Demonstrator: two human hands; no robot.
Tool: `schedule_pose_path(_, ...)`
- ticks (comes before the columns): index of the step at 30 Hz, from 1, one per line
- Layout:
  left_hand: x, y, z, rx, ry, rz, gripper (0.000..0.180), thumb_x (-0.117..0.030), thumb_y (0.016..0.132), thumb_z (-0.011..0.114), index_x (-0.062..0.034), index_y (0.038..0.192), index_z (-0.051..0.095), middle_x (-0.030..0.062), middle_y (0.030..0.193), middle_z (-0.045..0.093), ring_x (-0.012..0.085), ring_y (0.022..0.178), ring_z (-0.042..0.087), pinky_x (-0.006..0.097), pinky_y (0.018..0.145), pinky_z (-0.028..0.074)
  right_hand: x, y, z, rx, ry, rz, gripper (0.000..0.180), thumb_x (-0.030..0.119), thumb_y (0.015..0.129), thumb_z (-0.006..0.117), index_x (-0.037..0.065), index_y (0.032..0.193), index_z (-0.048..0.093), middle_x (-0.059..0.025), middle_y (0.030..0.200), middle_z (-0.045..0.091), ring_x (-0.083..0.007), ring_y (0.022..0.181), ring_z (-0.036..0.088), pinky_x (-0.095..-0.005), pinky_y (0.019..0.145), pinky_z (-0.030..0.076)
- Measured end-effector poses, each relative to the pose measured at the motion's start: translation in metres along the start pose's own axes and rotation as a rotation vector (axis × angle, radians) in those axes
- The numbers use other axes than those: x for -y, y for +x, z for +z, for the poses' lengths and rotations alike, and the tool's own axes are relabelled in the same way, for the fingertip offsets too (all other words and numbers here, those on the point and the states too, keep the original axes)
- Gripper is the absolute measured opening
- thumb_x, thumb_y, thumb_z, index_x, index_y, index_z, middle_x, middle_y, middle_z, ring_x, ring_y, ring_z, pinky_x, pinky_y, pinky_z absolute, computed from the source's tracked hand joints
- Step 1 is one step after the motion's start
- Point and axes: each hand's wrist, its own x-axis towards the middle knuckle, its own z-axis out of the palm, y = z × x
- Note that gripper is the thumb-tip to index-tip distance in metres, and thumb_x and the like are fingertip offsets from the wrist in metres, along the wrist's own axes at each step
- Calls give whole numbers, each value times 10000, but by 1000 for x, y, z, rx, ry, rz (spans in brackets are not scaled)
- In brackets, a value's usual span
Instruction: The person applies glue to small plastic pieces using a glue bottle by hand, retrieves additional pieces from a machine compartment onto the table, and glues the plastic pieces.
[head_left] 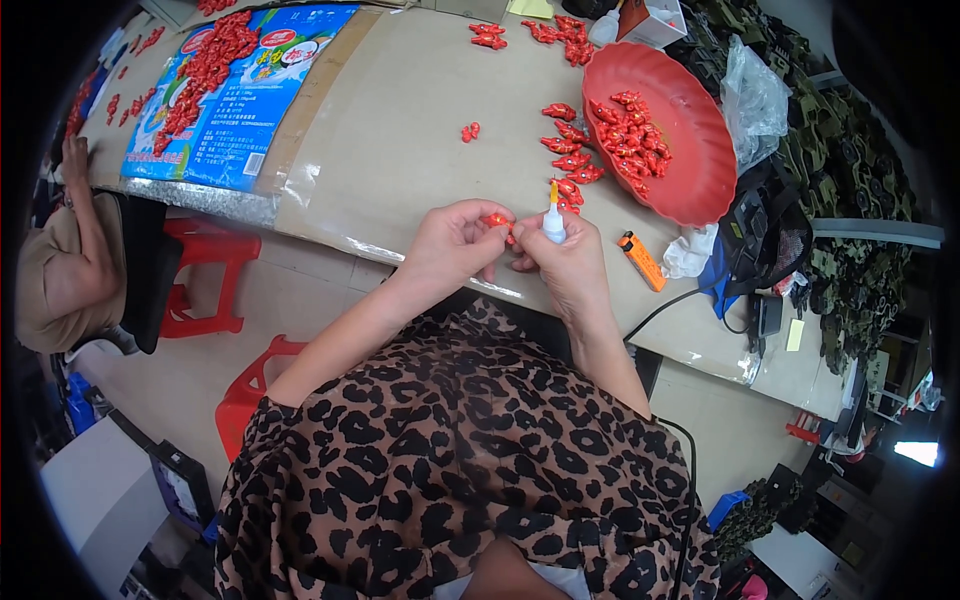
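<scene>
My left hand [452,243] pinches a small red plastic piece [497,220] at its fingertips, just above the table's near edge. My right hand [560,262] grips a small white glue bottle [553,222] with a yellow nozzle pointing up, and its fingers also touch the red piece. The two hands meet over the cardboard-covered table [400,130]. Several more small red pieces [568,158] lie in a loose row just beyond my hands.
A red round tray [700,170] with several red pieces stands at the right. An orange lighter [641,260] lies right of my hand. A blue printed bag [235,95] with red pieces lies far left, where another person [70,250] sits. Red stools [205,275] stand below.
</scene>
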Motion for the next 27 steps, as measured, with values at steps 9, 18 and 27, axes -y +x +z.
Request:
schedule_pose_path(9, -7, 3, -16, 134, -259, -126, 206, -143, 854, 450, 13, 972, 514, 16, 739, 521, 49, 566, 477, 204, 470, 432, -9, -5, -12, 48, 381, -143, 104, 75, 769, 533, -22, 804, 546, -82, 688, 555, -80, 520, 477, -229, 484, 448)
schedule_pose_path(18, -12, -1, -11, 96, -369, -157, 250, -146, 842, 461, 10, 1035, 488, 6, 766, 503, 65, 597, 464, 227, 503, 411, -18, -10, -19, 138, 394, -242, 104, 79, 782, 530, -22, 809, 527, -89, 695, 547, -87, 528, 478, -225, 517, 425)
schedule_pose_path(27, -11, 6, -3, 35, -130, -166, 228, -122, 841, 459, 6, 1026, 498, 32, 810, 542, 79, 607, 512, 218, 455, 425, -25, -18, -24, 131, 482, -338, 90, 73, 789, 498, -12, 814, 483, -63, 681, 500, -101, 543, 469, -232, 525, 412)
